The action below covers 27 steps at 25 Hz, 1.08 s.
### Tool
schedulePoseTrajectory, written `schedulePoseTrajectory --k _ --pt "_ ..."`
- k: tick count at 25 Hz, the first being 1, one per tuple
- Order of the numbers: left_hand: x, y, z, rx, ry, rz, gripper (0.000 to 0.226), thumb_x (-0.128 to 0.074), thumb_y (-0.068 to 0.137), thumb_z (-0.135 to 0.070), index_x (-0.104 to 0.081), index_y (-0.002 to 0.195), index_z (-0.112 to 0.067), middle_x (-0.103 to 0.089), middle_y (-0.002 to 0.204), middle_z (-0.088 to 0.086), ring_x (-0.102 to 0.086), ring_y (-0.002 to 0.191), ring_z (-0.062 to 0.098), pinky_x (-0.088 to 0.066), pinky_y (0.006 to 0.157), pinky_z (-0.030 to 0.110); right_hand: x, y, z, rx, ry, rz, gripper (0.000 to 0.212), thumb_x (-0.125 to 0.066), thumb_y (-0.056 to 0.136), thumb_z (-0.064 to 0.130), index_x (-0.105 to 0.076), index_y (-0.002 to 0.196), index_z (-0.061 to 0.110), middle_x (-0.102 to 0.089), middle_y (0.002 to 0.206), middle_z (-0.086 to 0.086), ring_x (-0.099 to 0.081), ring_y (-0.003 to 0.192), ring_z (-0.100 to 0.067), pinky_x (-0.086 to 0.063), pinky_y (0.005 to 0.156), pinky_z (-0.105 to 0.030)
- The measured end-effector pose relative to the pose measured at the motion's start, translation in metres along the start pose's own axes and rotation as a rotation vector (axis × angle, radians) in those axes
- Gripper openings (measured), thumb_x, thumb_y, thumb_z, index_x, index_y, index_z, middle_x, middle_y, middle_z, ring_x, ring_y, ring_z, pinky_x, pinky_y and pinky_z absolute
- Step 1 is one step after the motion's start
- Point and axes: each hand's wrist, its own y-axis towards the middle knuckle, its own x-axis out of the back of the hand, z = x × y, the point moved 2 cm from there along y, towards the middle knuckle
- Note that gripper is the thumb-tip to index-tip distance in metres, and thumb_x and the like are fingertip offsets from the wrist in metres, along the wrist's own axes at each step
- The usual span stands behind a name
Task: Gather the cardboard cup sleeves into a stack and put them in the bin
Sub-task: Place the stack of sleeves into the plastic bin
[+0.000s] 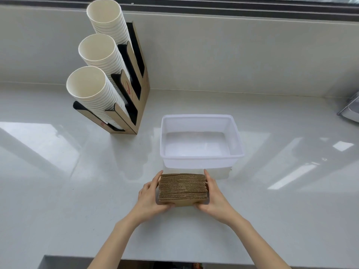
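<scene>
You have the brown corrugated cardboard cup sleeves (183,189) squared into one neat stack, just in front of the translucent white bin (202,158), which sits upright and empty.

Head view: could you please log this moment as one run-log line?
stage: stack gathered | hands: left hand and right hand clamp brown corrugated cardboard sleeve stack | translucent white plastic bin: empty, just behind stack

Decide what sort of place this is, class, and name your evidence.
Probably a café or drinks-service counter: three stacks of paper cups in a cardboard dispenser, cardboard cup sleeves held between both hands, on a glossy white counter.
</scene>
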Motion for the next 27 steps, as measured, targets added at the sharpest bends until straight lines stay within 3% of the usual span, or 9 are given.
schedulePoseTrajectory --k 4,6,9,12,16,19,22,24,27 --pt "0.001 -0.002 -0.003 -0.034 -0.046 0.003 0.077 -0.058 0.045 -0.054 -0.021 0.112 -0.061 -0.042 0.119 -0.026 -0.027 0.125 0.012 -0.024 0.106 0.033 0.002 0.001 0.003 0.026 -0.01 -0.02 0.071 -0.068 0.071 0.006 -0.028 0.124 0.031 -0.041 0.126 0.0 -0.046 0.118 -0.009 -0.033 0.083 0.007" --pt "0.002 -0.005 -0.008 -0.067 -0.1 0.025 0.067 -0.062 0.049 -0.049 -0.026 0.104 -0.065 -0.042 0.112 -0.034 -0.032 0.119 0.007 -0.029 0.102 0.03 0.003 -0.003 0.004 0.001 0.038 0.003 0.064 -0.067 0.072 0.005 -0.03 0.118 0.029 -0.047 0.124 -0.002 -0.051 0.113 -0.004 -0.041 0.081 0.0" --pt "0.006 -0.013 -0.015 -0.095 -0.29 0.095 0.066 -0.068 0.058 -0.035 -0.032 0.108 -0.059 -0.051 0.115 -0.017 -0.051 0.103 -0.006 -0.044 0.085 0.011 0.005 -0.011 0.01 -0.034 0.13 0.076 0.065 -0.069 0.073 0.009 -0.03 0.123 0.021 -0.05 0.121 0.003 -0.05 0.107 0.007 -0.043 0.077 -0.001" --pt "0.013 -0.017 -0.025 -0.094 -0.433 0.119 0.071 -0.068 0.056 -0.04 -0.034 0.118 -0.048 -0.054 0.12 -0.009 -0.058 0.099 -0.006 -0.048 0.072 0.007 0.008 -0.017 0.018 -0.073 0.225 0.115 0.069 -0.064 0.068 0.023 -0.026 0.126 0.021 -0.051 0.114 0.009 -0.051 0.102 0.004 -0.044 0.073 -0.002" --pt "0.019 -0.016 -0.038 -0.082 -0.586 0.0 0.084 -0.068 0.051 -0.048 -0.035 0.127 -0.033 -0.055 0.121 -0.006 -0.059 0.102 0.0 -0.053 0.076 0.015 0.008 -0.017 0.03 -0.139 0.4 0.08 0.07 -0.061 0.065 0.03 -0.025 0.125 0.023 -0.053 0.107 0.012 -0.054 0.096 0.002 -0.047 0.07 -0.015" --pt "0.019 -0.012 -0.046 -0.059 -0.697 -0.088 0.082 -0.069 0.051 -0.052 -0.043 0.124 -0.024 -0.057 0.124 0.003 -0.059 0.109 0.012 -0.047 0.099 0.035 0.007 -0.011 0.033 -0.141 0.528 0.029 0.075 -0.062 0.065 0.032 -0.024 0.128 0.02 -0.053 0.113 0.008 -0.052 0.106 -0.006 -0.044 0.09 -0.024" --pt "0.018 -0.011 -0.055 -0.085 -0.765 -0.102 0.083 -0.073 0.052 -0.056 -0.048 0.122 -0.021 -0.061 0.122 0.005 -0.058 0.114 0.018 -0.04 0.107 0.046 0.007 -0.008 0.036 -0.12 0.642 0.008 0.083 -0.065 0.062 0.034 -0.023 0.132 0.022 -0.052 0.126 -0.003 -0.05 0.119 -0.018 -0.037 0.109 -0.038" --pt "0.018 -0.01 -0.06 -0.119 -0.777 -0.084 0.094 -0.076 0.048 -0.061 -0.043 0.127 -0.022 -0.058 0.126 0.005 -0.055 0.117 0.019 -0.04 0.107 0.045 0.009 -0.007 0.04 -0.102 0.73 0.002 0.084 -0.067 0.06 0.032 -0.025 0.132 0.017 -0.051 0.129 -0.009 -0.053 0.115 -0.019 -0.045 0.099 -0.032" --pt "0.018 -0.009 -0.064 -0.169 -0.822 -0.076 0.092 -0.077 0.054 -0.046 -0.033 0.133 -0.03 -0.052 0.131 0.005 -0.053 0.12 0.02 -0.046 0.101 0.039 0.01 -0.006 0.046 -0.081 0.835 0.006 0.091 -0.068 0.051 0.036 -0.03 0.131 0.013 -0.052 0.12 -0.007 -0.058 0.101 -0.013 -0.049 0.081 -0.023"
